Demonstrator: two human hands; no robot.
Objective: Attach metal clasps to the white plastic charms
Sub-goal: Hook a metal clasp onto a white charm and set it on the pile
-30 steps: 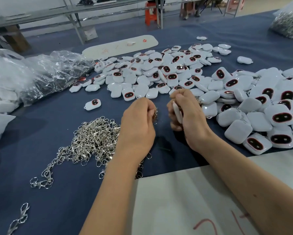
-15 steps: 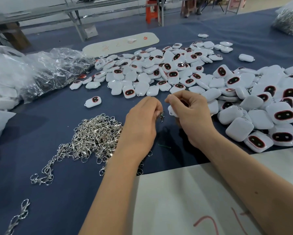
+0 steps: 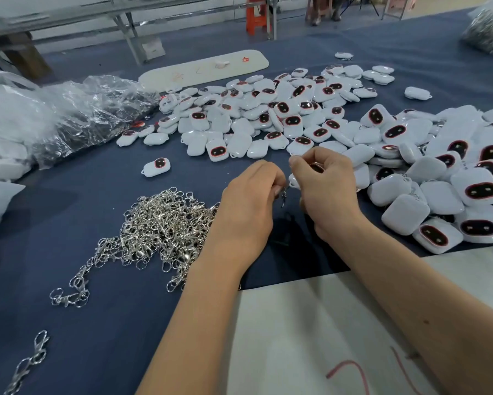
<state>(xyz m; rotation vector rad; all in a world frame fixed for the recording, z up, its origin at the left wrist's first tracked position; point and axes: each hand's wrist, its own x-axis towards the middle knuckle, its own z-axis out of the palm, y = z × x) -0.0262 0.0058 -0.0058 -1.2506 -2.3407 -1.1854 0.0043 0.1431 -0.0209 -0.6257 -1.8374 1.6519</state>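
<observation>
Bare blue cloth [image 3: 68, 195] lies open from 9 to 7 o'clock. The white board [image 3: 311, 337] at 5 o'clock bears red marks, unreadable. At centre, the left hand [image 3: 248, 206] pinches a metal clasp [image 3: 283, 195]; the right hand [image 3: 325, 189] is closed around a white charm [image 3: 293, 180]. Charm piles [image 3: 268, 115] spread from 12 to 3 o'clock.

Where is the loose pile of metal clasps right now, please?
In the head view, the pile of metal clasps lies on the blue cloth, just beside the left hand.

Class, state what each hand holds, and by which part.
Left hand: small silver metal clasp, pinched at its top. Right hand: white plastic charm, mostly hidden; part unclear.
</observation>
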